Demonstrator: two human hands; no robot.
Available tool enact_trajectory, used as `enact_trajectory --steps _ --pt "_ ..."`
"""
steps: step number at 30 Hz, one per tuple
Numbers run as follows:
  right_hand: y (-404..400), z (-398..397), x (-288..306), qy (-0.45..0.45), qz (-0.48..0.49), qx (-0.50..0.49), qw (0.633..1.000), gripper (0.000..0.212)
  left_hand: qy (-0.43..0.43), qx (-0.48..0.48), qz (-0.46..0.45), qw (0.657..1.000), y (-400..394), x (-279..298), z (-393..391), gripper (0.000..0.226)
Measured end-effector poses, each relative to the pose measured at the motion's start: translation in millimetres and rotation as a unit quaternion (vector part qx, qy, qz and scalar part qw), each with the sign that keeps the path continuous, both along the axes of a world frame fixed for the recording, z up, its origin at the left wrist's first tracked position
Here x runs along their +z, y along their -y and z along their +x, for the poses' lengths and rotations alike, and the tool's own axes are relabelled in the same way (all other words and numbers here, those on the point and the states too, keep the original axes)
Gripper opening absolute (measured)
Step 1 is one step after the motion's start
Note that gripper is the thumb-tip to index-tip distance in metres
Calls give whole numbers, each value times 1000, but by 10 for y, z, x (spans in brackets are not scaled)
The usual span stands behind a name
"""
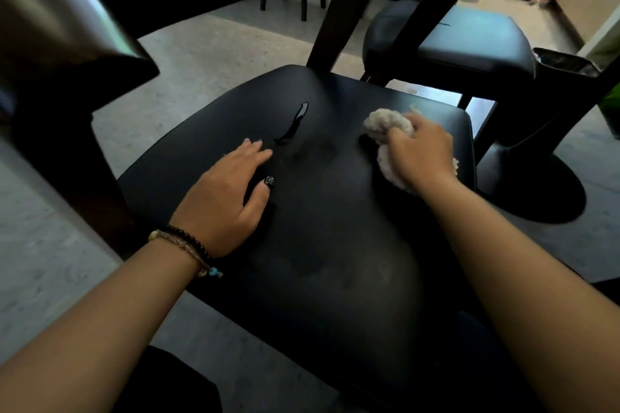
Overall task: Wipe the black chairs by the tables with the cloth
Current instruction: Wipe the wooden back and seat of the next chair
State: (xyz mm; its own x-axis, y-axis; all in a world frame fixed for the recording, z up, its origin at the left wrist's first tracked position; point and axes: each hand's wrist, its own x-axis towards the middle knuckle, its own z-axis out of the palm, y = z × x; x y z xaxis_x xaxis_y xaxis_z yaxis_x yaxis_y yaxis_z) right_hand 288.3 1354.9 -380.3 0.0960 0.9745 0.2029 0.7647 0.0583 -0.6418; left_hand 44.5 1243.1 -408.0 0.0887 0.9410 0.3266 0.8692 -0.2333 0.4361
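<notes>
Two black chairs (318, 211), one cloth (385, 126) bunched in the right hand (419, 151), left hand (228, 198) flat, fingers spread.

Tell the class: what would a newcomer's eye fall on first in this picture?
First, the pale cloth bunched in the right hand, pressed on the black chair seat at its far right. Next, the left hand lying flat on the seat, just short of a long tear in its surface.

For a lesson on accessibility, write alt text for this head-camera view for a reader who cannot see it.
A right hand holds a crumpled pale cloth on a black chair seat, while the left hand rests flat on it. A second black chair stands behind.
</notes>
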Motion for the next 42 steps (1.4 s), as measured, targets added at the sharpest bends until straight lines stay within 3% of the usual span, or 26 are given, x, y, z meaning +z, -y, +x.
enact_trajectory --steps 2,4,8,11,14,17,20,25,27,30,31,36,42 --pt "-11 -190 -17 14 -18 10 1000 37 34 11 6 999 -4 -28 -7 47" --pt "230 -369 -63 47 -10 110 993 42 44 15 10 999 -18 -46 -5 47" --pt "704 -393 72 66 -11 346 936 69 65 26 15 997 -10 -85 -21 51" --pt "600 -318 192 140 -18 422 896 78 74 28 27 996 -17 -116 -31 46" --pt "344 -290 177 222 10 377 899 70 78 35 30 996 -53 -132 -33 45" --pt "187 -181 148 171 0 274 946 63 75 35 28 996 -53 -135 -33 48" --pt "207 -69 96 161 6 234 959 75 71 34 34 996 -45 -138 -34 46" --pt "403 13 33 67 222 181 956 21 54 32 35 997 -31 -106 -17 44" --pt "448 33 27 45 185 161 968 13 24 29 36 999 -26 -74 -3 44" --pt "515 74 26 36 59 167 984 56 -36 12 46 998 -15 -2 45 44" --pt "531 88 19 44 49 174 982 60 -45 3 52 998 -16 26 78 47" --pt "567 111 100 35 186 168 967 9 -38 -70 73 994 -106 257 416 71" --pt "608 238 263 3 181 213 960 10 -77 -144 -4 987 -297 473 703 84"
